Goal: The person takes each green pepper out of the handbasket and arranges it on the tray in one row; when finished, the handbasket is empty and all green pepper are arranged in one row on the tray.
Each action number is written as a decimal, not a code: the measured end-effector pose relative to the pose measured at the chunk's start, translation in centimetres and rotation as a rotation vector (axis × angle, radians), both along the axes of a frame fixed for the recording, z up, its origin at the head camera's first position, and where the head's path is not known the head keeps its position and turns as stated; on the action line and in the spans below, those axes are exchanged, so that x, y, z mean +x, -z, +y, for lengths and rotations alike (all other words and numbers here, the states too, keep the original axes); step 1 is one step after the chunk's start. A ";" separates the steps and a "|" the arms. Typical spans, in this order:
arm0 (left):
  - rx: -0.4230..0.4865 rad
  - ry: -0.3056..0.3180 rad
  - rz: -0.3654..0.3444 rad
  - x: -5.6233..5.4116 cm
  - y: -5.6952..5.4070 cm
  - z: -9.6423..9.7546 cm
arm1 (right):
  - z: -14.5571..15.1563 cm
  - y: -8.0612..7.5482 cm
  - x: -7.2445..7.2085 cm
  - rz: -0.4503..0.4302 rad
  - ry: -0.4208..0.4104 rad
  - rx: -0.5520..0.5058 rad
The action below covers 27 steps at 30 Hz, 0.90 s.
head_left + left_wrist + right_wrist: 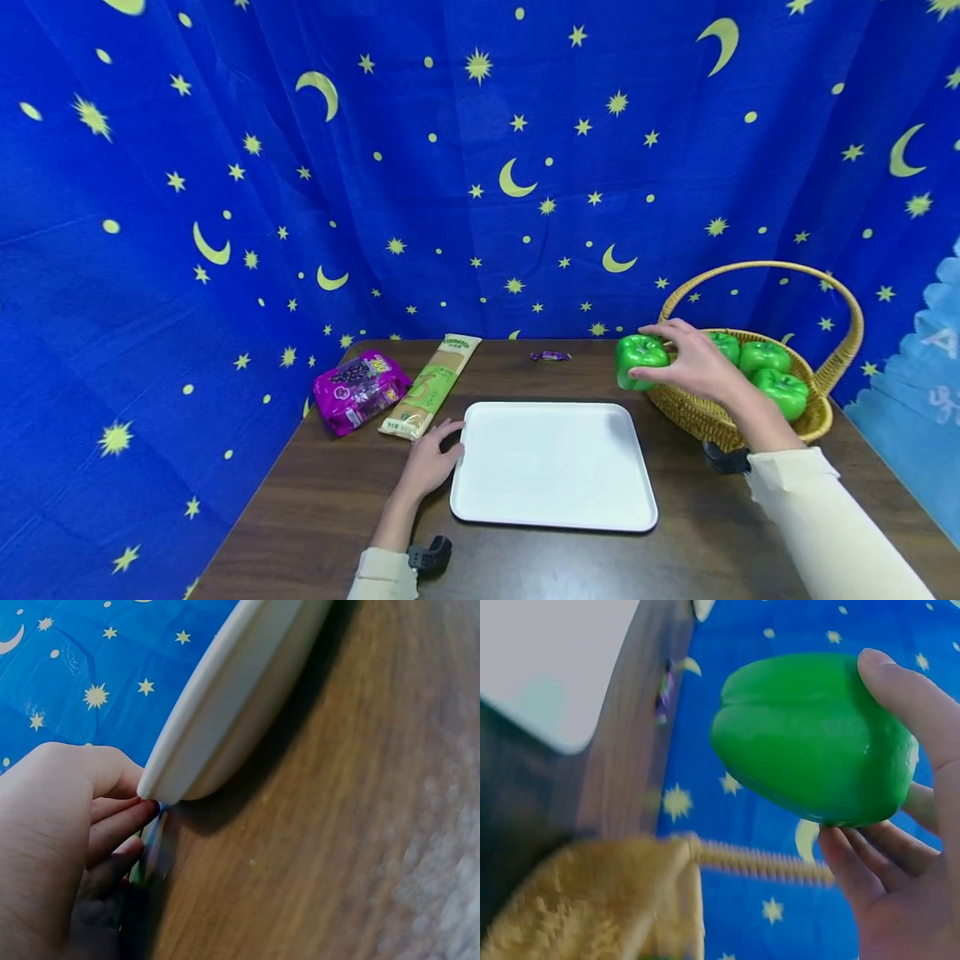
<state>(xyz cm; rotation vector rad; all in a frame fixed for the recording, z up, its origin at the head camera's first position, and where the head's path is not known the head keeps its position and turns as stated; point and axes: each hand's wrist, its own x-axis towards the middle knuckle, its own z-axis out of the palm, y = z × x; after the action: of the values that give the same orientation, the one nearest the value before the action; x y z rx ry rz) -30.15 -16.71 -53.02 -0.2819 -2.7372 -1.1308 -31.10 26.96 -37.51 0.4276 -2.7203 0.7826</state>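
My right hand point(693, 362) grips a green bell pepper point(641, 360) between thumb and fingers, raised beside the basket's left rim. In the right wrist view the pepper point(810, 739) lies on its side, its smooth lobed body facing the camera. Over at the white tray point(553, 467), my left hand point(431, 458) touches the left rim with its thumb and fingertips. The left wrist view has those fingers point(120, 825) against the tray's edge point(217, 705); the tray sits on the tabletop. More green peppers point(780, 392) lie in the wicker basket point(690, 414).
Left of the tray lie a purple snack bag point(360, 390) and a long noodle packet point(432, 387). A small purple wrapped candy point(551, 356) is near the table's back edge. The basket's tall handle point(765, 265) arches up at the right, before a blue star-patterned curtain point(450, 167).
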 end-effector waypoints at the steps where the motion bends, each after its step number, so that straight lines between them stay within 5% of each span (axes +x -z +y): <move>1: 0.000 0.000 0.002 0.0 0.0 0.0 | -0.7 0.1 -0.2 -0.007 -0.010 0.003; 15: -0.011 0.036 -0.005 0.5 -0.3 -0.3 | -9.6 4.4 -3.2 -0.067 -0.106 -0.088; 27: -0.010 0.014 -0.026 0.6 -0.6 -0.3 | -17.2 8.1 -3.4 -0.117 -0.115 -0.088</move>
<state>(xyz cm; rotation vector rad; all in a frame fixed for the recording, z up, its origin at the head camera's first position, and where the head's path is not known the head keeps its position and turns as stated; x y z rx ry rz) -29.52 -17.04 -52.41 -0.2904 -2.7686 -1.1326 -34.48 9.75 -45.60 0.5387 -2.7756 0.9829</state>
